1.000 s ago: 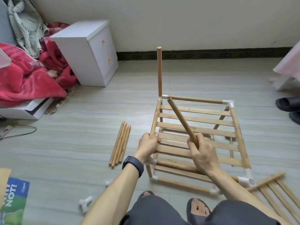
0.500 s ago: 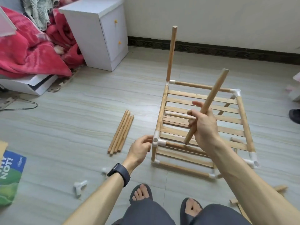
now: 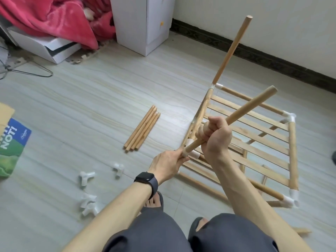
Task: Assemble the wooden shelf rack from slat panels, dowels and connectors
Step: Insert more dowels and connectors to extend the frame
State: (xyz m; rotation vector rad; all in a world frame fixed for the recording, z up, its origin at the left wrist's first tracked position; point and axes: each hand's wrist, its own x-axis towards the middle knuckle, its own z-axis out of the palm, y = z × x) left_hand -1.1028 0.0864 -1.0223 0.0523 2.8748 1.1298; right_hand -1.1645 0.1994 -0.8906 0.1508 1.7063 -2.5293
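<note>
A partly built wooden rack (image 3: 258,135) of slat panels stands on the floor, with white connectors at its corners. One dowel (image 3: 232,50) stands up from the far left corner. My right hand (image 3: 215,137) grips another dowel (image 3: 243,113), whose lower end sits at the near left corner connector (image 3: 190,153). My left hand (image 3: 167,164) pinches that corner from the left. The connector is partly hidden by my fingers.
A bundle of spare dowels (image 3: 142,130) lies left of the rack. Loose white connectors (image 3: 87,177) are scattered near my left knee. A white cabinet (image 3: 143,24), a red blanket (image 3: 54,17) and a printed box (image 3: 11,146) lie to the left.
My right hand lowered the dowel's end onto the near left corner connector. My left hand closed onto that corner. The view tilted and moved closer.
</note>
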